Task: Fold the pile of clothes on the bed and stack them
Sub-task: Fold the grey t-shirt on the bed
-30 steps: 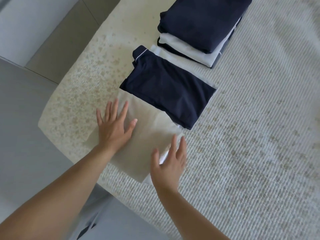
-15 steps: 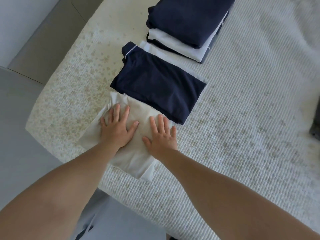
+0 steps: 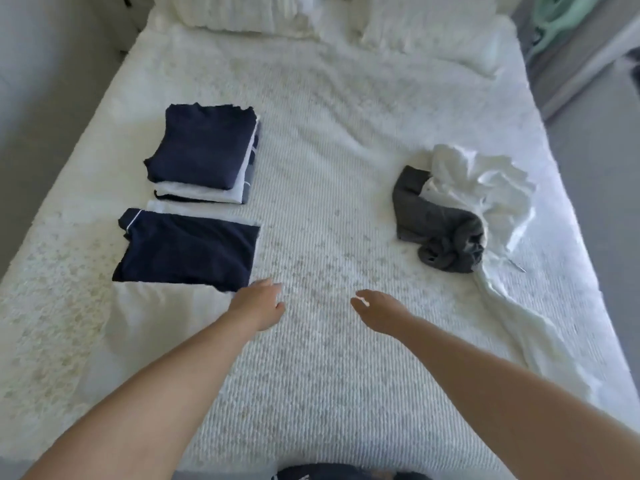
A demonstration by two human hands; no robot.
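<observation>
A folded white garment (image 3: 162,313) lies flat at the bed's near left. Just beyond it sits a folded navy garment (image 3: 188,249), and farther back a stack of folded navy and white clothes (image 3: 204,155). To the right lies an unfolded heap: a crumpled grey garment (image 3: 438,226) against a rumpled white garment (image 3: 485,188). My left hand (image 3: 258,303) hovers at the folded white garment's right edge, fingers relaxed, holding nothing. My right hand (image 3: 379,311) hangs over bare bedspread, empty, well short of the heap.
The white textured bedspread (image 3: 329,375) stretches between the folded items and the heap. Pillows (image 3: 429,32) line the headboard end. A long white cloth (image 3: 540,344) trails down the bed's right side. Floor shows past both bed edges.
Both hands have lifted off the folded white garment and moved right. My head has risen and turned, bringing the unfolded heap and pillows into sight.
</observation>
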